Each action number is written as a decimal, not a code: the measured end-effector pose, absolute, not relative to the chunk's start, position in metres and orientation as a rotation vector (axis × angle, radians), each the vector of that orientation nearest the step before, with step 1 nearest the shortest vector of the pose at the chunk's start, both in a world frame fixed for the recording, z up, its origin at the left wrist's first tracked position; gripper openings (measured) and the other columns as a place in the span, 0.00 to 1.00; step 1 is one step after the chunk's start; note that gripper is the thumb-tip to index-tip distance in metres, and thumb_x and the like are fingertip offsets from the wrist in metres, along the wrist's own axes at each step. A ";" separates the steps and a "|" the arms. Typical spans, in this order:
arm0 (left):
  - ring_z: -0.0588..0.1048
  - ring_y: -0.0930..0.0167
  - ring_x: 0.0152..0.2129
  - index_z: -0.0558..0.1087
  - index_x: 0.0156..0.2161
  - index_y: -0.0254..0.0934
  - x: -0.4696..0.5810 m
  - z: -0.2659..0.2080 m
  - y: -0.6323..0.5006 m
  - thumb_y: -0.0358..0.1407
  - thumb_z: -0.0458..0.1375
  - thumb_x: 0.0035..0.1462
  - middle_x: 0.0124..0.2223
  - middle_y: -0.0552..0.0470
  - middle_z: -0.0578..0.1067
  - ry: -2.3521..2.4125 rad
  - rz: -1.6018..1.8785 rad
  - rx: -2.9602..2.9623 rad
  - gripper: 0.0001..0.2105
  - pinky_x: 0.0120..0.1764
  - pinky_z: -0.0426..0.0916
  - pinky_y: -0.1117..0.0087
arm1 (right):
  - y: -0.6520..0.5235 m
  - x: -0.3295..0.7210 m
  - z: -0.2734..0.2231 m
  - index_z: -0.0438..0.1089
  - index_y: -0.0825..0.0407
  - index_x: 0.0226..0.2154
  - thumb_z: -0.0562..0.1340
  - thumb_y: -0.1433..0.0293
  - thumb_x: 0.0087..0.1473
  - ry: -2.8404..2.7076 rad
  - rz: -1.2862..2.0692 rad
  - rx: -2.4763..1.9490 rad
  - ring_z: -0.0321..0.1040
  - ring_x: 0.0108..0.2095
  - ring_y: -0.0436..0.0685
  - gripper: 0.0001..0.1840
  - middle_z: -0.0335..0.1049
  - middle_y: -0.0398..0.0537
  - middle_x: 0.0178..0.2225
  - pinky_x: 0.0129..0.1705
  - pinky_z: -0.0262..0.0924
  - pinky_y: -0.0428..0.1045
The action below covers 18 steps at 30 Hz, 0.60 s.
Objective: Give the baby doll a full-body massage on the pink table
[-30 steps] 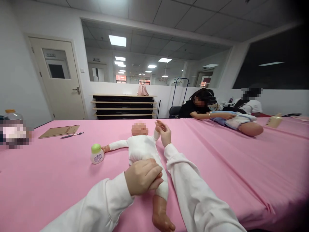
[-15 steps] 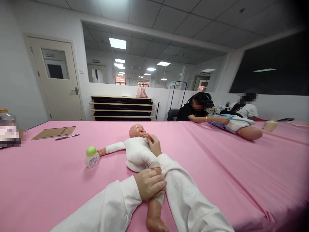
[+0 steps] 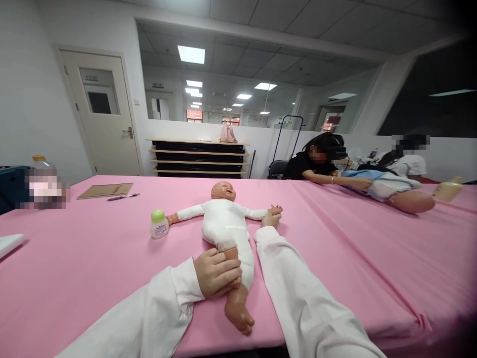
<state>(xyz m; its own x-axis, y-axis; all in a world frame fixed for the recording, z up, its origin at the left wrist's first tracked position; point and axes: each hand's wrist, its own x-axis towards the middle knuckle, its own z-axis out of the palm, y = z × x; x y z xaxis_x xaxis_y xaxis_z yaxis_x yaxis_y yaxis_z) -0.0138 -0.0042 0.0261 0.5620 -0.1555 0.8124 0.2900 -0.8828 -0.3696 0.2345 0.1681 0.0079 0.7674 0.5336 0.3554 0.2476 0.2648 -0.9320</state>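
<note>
A baby doll [image 3: 225,219] with a white cloth body lies on its back on the pink-covered table [image 3: 316,278], head away from me and arms spread. My left hand [image 3: 218,271] is wrapped round one of its legs, which is bent; the fingers lie across the skin-coloured part and hide some of it. The other leg stretches toward me. At the doll's hand on the right, my right hand [image 3: 271,219] grips the arm near the wrist. A small baby-lotion bottle [image 3: 159,226] with a green cap stands beside the doll's other hand.
A brown notebook [image 3: 106,191] and a pen [image 3: 123,197] lie at the back left, near a blurred clear jar [image 3: 43,164]. At right, a person [image 3: 316,159] handles another doll [image 3: 412,199] beside a yellowish bottle [image 3: 449,190]. The table's front edge is close to me.
My right hand has moved from near the doll's face outward to the right, and the doll's arm now lies stretched out. The bent leg in my left hand has shifted left, apart from the other leg.
</note>
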 end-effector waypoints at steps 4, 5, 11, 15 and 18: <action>0.66 0.76 0.21 0.67 0.38 0.34 -0.010 0.027 -0.007 0.35 0.55 0.51 0.30 0.53 0.74 -0.123 -1.375 -2.128 0.09 0.23 0.55 0.72 | 0.172 0.236 -0.001 0.50 0.61 0.49 0.47 0.74 0.57 -0.577 0.228 -1.319 0.58 0.52 0.53 0.16 0.58 0.62 0.52 0.52 0.54 0.46; 0.65 0.76 0.20 0.67 0.38 0.35 -0.010 0.028 -0.008 0.35 0.54 0.51 0.29 0.53 0.72 -0.137 -1.403 -2.076 0.09 0.23 0.56 0.72 | 0.173 0.236 -0.002 0.49 0.61 0.48 0.47 0.74 0.57 -0.570 0.234 -1.312 0.59 0.52 0.52 0.16 0.58 0.63 0.52 0.51 0.55 0.44; 0.63 0.73 0.24 0.63 0.41 0.35 -0.015 0.030 -0.012 0.39 0.48 0.54 0.31 0.51 0.62 -0.519 -1.746 -1.837 0.11 0.26 0.62 0.70 | 0.179 0.236 -0.006 0.50 0.58 0.44 0.46 0.72 0.55 -0.552 0.232 -1.275 0.59 0.52 0.51 0.13 0.59 0.63 0.52 0.51 0.55 0.42; 0.62 0.71 0.26 0.62 0.43 0.35 -0.013 0.028 -0.010 0.38 0.47 0.55 0.32 0.50 0.60 -0.619 -1.866 -1.762 0.13 0.27 0.63 0.68 | 0.183 0.239 -0.007 0.52 0.58 0.43 0.45 0.72 0.54 -0.518 0.220 -1.268 0.55 0.55 0.53 0.13 0.59 0.62 0.53 0.54 0.53 0.47; 0.63 0.72 0.26 0.61 0.45 0.36 -0.013 0.026 -0.009 0.38 0.47 0.55 0.33 0.51 0.60 -0.621 -1.847 -1.773 0.13 0.28 0.63 0.68 | 0.183 0.240 -0.007 0.52 0.58 0.43 0.47 0.72 0.52 -0.518 0.217 -1.250 0.55 0.56 0.52 0.14 0.60 0.61 0.52 0.54 0.53 0.49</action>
